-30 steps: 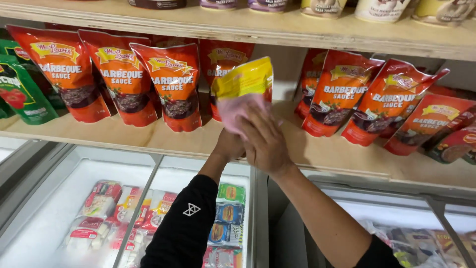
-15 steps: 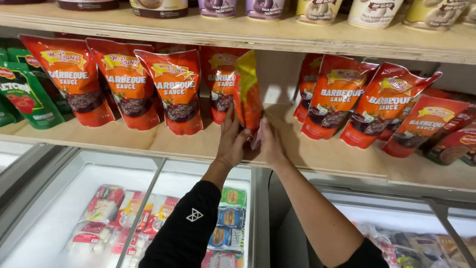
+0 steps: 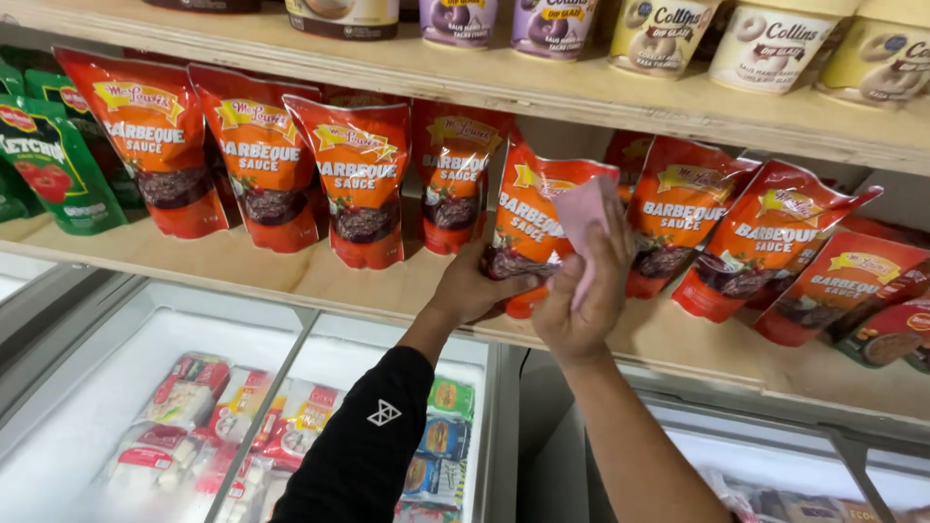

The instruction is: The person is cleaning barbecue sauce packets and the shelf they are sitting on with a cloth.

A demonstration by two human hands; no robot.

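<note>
Gripping the lower edge of an orange sauce pouch [image 3: 533, 228], the left hand [image 3: 475, 286] steadies it upright on the wooden shelf [image 3: 320, 276]. The right hand [image 3: 581, 291], fingers closed around a pink cloth [image 3: 584, 218], presses it to the pouch's front. The pouch looks soft, glossy, probably slippery and fairly heavy; holding its base seems safest. Matching pouches [image 3: 360, 179] stand alongside, above a glass-topped freezer [image 3: 194, 387].

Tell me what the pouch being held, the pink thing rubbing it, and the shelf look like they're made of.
Pouch: glossy printed plastic film, judging by sheen and creases. Pink cloth: soft matte fabric, probably; it folds limply. Shelf: pale bare wood or plywood, with faint grain.
</note>
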